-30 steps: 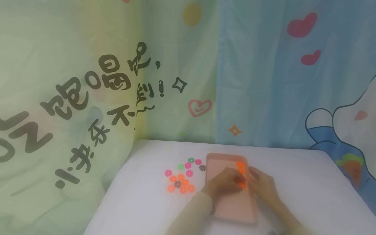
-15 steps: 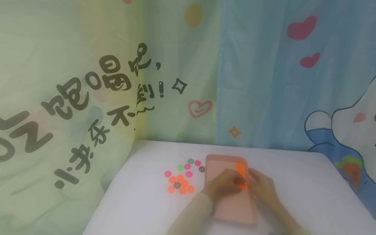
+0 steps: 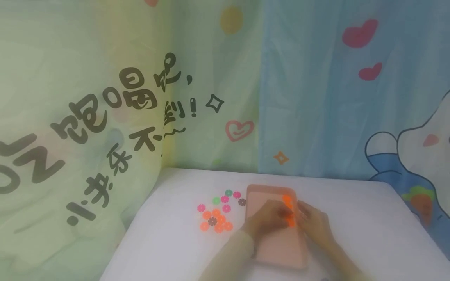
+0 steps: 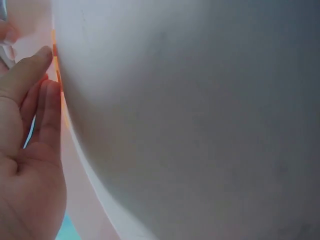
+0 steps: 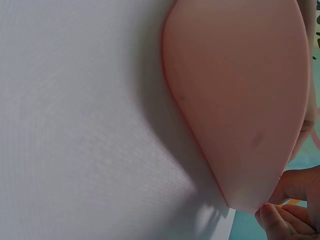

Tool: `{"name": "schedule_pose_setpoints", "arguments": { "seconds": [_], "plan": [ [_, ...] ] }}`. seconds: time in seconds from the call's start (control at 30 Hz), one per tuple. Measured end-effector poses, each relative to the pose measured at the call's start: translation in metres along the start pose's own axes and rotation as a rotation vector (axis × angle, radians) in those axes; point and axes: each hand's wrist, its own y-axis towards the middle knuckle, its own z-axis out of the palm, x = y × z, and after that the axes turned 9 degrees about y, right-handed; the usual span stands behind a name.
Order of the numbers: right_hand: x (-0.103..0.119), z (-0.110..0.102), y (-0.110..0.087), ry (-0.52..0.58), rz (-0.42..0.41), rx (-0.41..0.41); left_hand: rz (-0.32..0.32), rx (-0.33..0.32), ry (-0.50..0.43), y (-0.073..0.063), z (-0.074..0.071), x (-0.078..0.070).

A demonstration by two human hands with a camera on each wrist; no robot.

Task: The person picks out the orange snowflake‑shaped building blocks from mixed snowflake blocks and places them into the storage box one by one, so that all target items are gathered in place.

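Note:
A shallow pink tray (image 3: 277, 246) lies on the white table, and several orange flower-shaped plastic discs (image 3: 287, 201) show in a row along its right side. Over the tray, my left hand (image 3: 265, 216) pinches one of these discs between thumb and fingers; in the left wrist view the orange discs (image 4: 56, 67) appear edge-on at the fingertips. At the tray's right side is my right hand (image 3: 314, 222). In the right wrist view, the thumb and fingers of that right hand (image 5: 292, 205) pinch the tray's edge (image 5: 250, 200). The fingers partly hide the middle discs.
Left of the tray lie loose orange discs (image 3: 219, 226) in a cluster, with a brown disc (image 3: 212, 221) among them. Pink discs (image 3: 225, 199), green discs (image 3: 229, 192) and another brown disc (image 3: 242, 202) lie farther back. Printed curtains (image 3: 218, 78) stand behind the table (image 3: 168, 249).
The fingers of both hands shift only slightly at the orange discs and the tray's side. The tray and loose discs stay in place; the head view moves a little.

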Motion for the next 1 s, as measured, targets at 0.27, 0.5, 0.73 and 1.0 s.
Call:
{"name": "schedule_pose_setpoints", "arguments": {
  "seconds": [0.27, 0.5, 0.73, 1.0],
  "plan": [
    [0.011, -0.002, -0.003, 0.001, -0.004, -0.003, 0.032, -0.027, -0.018, 0.002, 0.000, 0.004],
    [0.015, -0.003, -0.003, -0.014, 0.012, -0.001, -0.006, -0.049, -0.034, 0.002, 0.001, 0.007],
    [0.014, -0.003, -0.003, 0.001, 0.048, 0.006, -0.028, -0.045, -0.048, 0.000, -0.001, 0.002],
    [0.024, -0.004, -0.007, 0.023, 0.081, 0.026, 0.032, -0.149, -0.289, 0.003, -0.033, -0.028]
  ]
}}
